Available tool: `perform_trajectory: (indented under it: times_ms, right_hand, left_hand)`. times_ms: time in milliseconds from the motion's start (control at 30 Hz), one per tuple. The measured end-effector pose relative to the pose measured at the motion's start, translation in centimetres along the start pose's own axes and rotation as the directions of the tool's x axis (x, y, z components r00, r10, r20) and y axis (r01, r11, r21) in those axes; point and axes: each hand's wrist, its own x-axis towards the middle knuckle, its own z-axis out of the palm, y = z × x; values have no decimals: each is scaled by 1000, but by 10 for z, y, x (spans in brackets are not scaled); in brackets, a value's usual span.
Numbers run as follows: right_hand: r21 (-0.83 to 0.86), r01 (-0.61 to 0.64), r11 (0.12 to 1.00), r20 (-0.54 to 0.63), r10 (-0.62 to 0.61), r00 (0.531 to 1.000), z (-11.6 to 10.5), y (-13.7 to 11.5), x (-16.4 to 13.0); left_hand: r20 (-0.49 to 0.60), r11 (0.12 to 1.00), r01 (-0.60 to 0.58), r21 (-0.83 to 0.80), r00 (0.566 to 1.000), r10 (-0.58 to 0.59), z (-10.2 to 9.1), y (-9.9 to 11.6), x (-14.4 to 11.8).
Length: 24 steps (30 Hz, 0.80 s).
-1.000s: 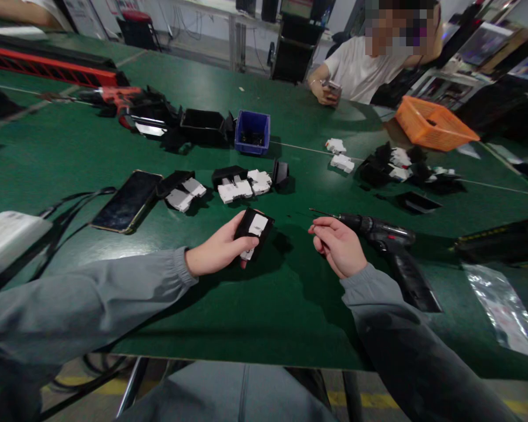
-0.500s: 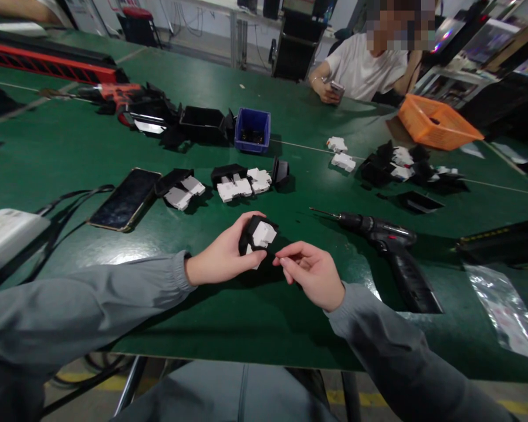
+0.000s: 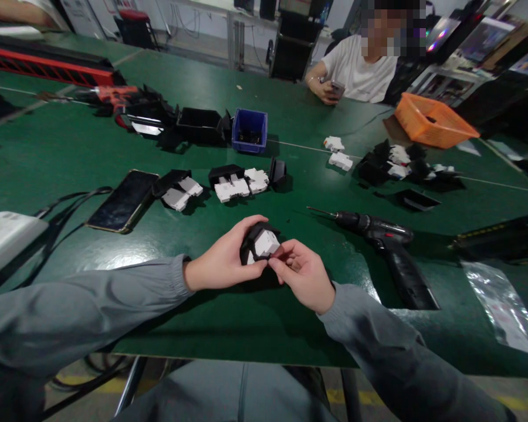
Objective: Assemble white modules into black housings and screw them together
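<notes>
My left hand (image 3: pixel 229 258) is wrapped round a black plastic housing (image 3: pixel 249 239) that has a white module (image 3: pixel 266 242), shaped like a circuit breaker, set in it. Thumb and fingertips of my right hand (image 3: pixel 301 272) are pinched together against the module's lower right edge. Whatever they hold is too small or hidden to make out. A tiny dark piece (image 3: pixel 288 220) lies on the green table just beyond. To the right rests a black cordless drill (image 3: pixel 378 231), its long bit pointing left. Similar white modules in black housings (image 3: pixel 231 186) lie in front of my hands.
A smartphone (image 3: pixel 124 201) and white box (image 3: pixel 9 240) with cables lie left. Behind are a blue bin (image 3: pixel 250 146), black bin (image 3: pixel 200 124) and red drill (image 3: pixel 114 97). Rightward are an orange basket (image 3: pixel 440 126), housing pile (image 3: pixel 398 164) and plastic bag (image 3: pixel 497 305). A person opposite holds a phone.
My right hand has moved left, and its pinched fingertips now touch the module. The housing in my left hand has tilted slightly.
</notes>
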Motion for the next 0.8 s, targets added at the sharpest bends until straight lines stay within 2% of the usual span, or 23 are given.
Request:
perform_trajectory:
  times_ms: [133, 267, 433, 633, 800]
  right_hand:
    - [-160, 32, 987, -5, -33, 999, -3, 1, 1]
    - [-326, 105, 940, 80, -84, 993, -7, -2, 1]
    - [-354, 195, 915, 168, -143, 975, -7, -4, -1]
    - [-402, 257, 879, 200, -190, 961, -8, -7, -3]
    - [-475, 343, 810, 229, -263, 937, -10, -7, -3]
  left_hand:
    - [-6, 1000, -3, 0, 1000, 3, 0, 0, -1]
    - [12, 999, -4, -37, 1000, 4, -1, -1, -1]
    - [59, 997, -9, -74, 998, 14, -2, -1, -1]
    - [104, 994, -23, -104, 994, 34, -2, 0, -1]
    - [123, 990, -36, -139, 991, 53, -3, -2, -3]
